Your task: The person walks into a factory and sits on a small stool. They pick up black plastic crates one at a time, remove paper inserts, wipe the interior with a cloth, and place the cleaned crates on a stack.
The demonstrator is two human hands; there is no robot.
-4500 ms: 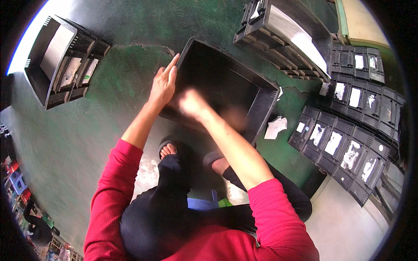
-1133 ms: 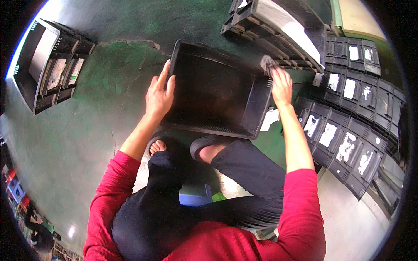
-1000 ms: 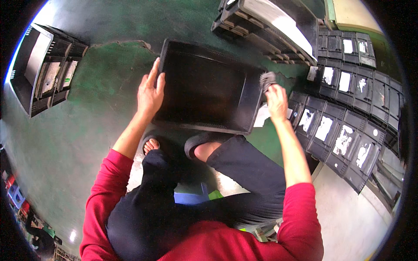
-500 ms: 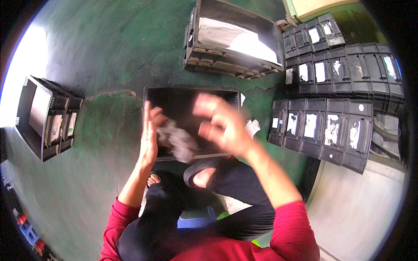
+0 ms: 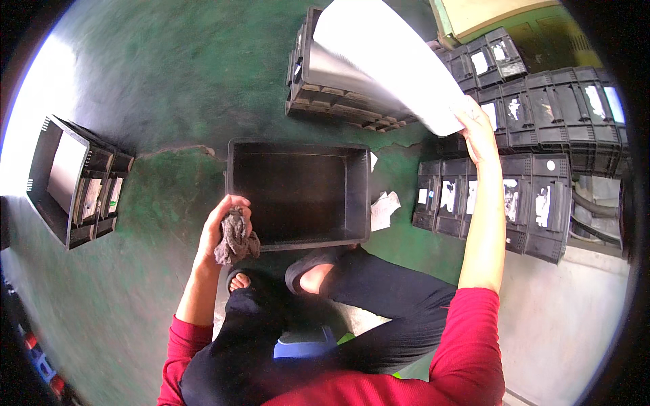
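A black plastic crate (image 5: 291,193) lies on the floor in front of my feet, its bare inside facing up. At its near left corner my left hand (image 5: 215,222) is closed round a crumpled grey rag (image 5: 235,242), which hangs down from the fingers. Whether that hand also touches the rim, I cannot tell. Far to the right, my right hand (image 5: 479,128) pinches the near corner of a large white sheet (image 5: 393,61). The sheet is raised at a slant over another black crate (image 5: 345,101), hiding much of its opening.
Stacked black crates (image 5: 535,189) with torn white labels line the right side. Another black crate (image 5: 68,186) stands at the far left. Torn paper scraps (image 5: 384,208) lie beside the middle crate. Below me is a blue stool (image 5: 305,348).
My right hand has moved from over the middle crate to the far right and lifted the white sheet. My left hand has come down to the near left corner with the rag.
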